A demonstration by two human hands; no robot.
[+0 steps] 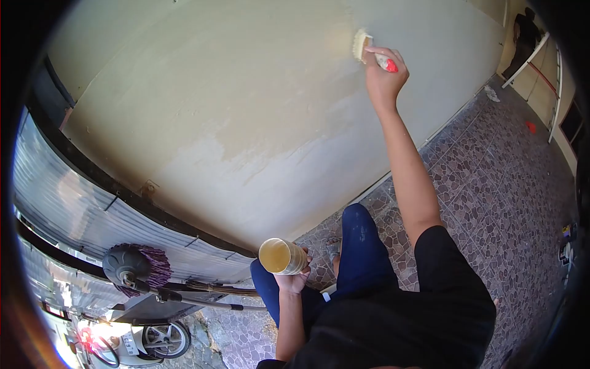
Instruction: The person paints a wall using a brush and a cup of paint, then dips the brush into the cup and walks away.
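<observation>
My right hand [387,77] is closed round the handle of a paintbrush [363,46], raised against the upper part of the wall [246,92]. The brush has pale bristles and a red end on its handle. Its bristles meet the wall, where a lighter wet-looking patch shows around them. Down near my knee, my left hand [294,280] grips a cup [279,256] holding cream-coloured paint. Below the brush, the wall surface is uneven in tone, beige above and paler lower down.
Patterned floor tiles [479,178] stretch along the wall to the right. A ladder [544,77] and another person [525,40] are at the far right. On the left are a mop [132,267], corrugated sheeting [80,190] and a parked motorbike [153,340].
</observation>
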